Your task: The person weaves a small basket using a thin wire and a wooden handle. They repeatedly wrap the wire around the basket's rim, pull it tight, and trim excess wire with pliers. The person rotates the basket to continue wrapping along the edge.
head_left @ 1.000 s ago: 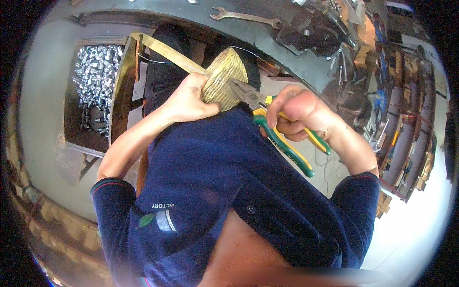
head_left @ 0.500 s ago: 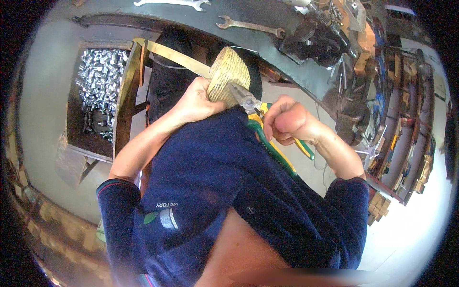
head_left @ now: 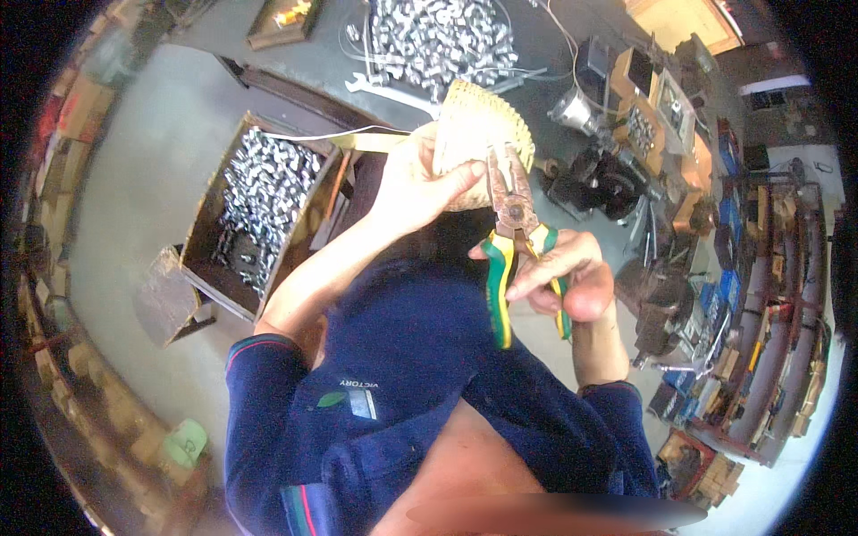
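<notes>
A pale-yellow woven piece (head_left: 469, 121), rounded like a small basket, is gripped by my left hand (head_left: 418, 183), whose thumb lies across its near side. From beneath this hand a flat yellowish strip (head_left: 368, 142) runs out to the left. My right hand (head_left: 567, 272) is wrapped round the green-and-yellow handles of the pliers (head_left: 516, 213). Their jaws point away from me and lie against the woven piece, close to my left thumb, slightly parted. I cannot tell whether a strand sits between them.
A wooden box of shiny metal fittings (head_left: 268, 192) stands at left. On the dark bench (head_left: 304, 67) beyond my hands are a heap of similar fittings (head_left: 442, 40) and a wrench (head_left: 389, 91). Dark machinery (head_left: 599, 183) is at right, with shelving (head_left: 778, 295) farther right.
The view has shifted, bringing the heap of fittings into sight. The pliers have turned more upright, their jaws now pointing away from me. Both hands keep their holds.
</notes>
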{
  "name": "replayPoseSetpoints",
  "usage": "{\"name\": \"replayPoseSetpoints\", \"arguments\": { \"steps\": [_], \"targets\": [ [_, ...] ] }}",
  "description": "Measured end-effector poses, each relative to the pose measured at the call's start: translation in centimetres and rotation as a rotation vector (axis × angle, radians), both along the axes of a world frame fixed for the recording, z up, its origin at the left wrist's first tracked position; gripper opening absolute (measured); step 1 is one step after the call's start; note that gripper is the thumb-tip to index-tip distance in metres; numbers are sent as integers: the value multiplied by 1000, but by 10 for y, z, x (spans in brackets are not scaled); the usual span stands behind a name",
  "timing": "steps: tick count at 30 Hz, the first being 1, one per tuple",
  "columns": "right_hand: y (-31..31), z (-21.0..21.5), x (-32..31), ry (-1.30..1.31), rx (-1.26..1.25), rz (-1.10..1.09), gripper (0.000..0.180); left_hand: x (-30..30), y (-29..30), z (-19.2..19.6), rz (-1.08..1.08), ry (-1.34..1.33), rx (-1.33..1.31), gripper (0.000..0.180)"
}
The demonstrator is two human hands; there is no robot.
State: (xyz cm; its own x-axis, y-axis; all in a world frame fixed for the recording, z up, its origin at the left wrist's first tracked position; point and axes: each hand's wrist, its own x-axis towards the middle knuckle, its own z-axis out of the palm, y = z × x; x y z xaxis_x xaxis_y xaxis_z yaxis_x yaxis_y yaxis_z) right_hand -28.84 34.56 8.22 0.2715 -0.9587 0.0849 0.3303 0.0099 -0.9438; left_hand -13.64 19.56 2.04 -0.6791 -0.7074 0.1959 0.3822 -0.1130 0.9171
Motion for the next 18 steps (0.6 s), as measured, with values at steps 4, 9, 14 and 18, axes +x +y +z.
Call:
{"name": "replayPoseSetpoints", "arguments": {
  "steps": [4,9,14,18],
  "targets": [
    [-6,14,9,-156,129,28,57,-22,2,32,46,213,38,32],
    [-5,31,4,-124,225,-24,68,-60,-5,30,311,204,-457,31],
    [2,36,0,5,200,-137,56,-103,-3,17,570,201,-562,27],
    [7,28,-3,-29,183,-136,53,-118,-7,11,681,169,-737,29]
  ]
}}
